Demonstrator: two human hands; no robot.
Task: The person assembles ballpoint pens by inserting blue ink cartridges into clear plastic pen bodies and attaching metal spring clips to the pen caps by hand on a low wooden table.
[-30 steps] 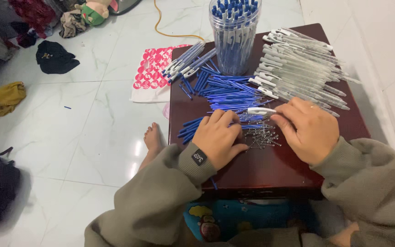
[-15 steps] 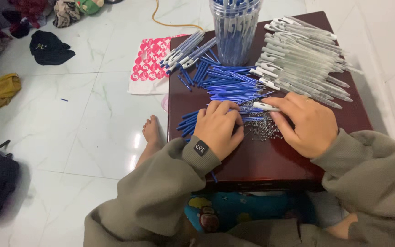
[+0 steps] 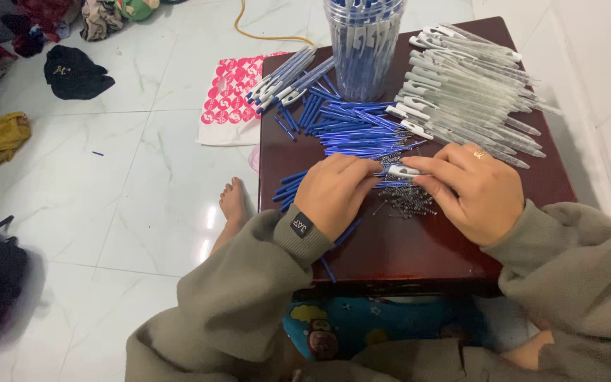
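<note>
1. Two hands are seen over a dark red-brown table (image 3: 419,247), both in grey-green sleeves. One white-capped pen (image 3: 403,170) is pinched between them.
2. The left hand (image 3: 334,192) is closed on the pen's left end, its fingers curled over the barrel so that this part is hidden.
3. The right hand (image 3: 475,187) is closed on the pen's right end; the fingertips (image 3: 419,164) are laid against the white cap. A ring (image 3: 479,153) is worn on one finger.
4. The pen is held level, just above a small heap of metal springs (image 3: 408,201), which lies on the table under and between the hands.
5. Loose blue refills (image 3: 355,131) are spread just beyond the hands, some reaching under the left hand.
6. A row of clear pen barrels with white caps (image 3: 468,85) is laid at the far right of the table.
7. A clear jar of assembled pens (image 3: 364,42) is stood at the far edge, well apart from the hands.
8. A further bundle of pens (image 3: 284,74) is laid at the far left corner.
9. A pink patterned bag (image 3: 231,95) is seen on the tiled floor (image 3: 129,191) beside the table.
</note>
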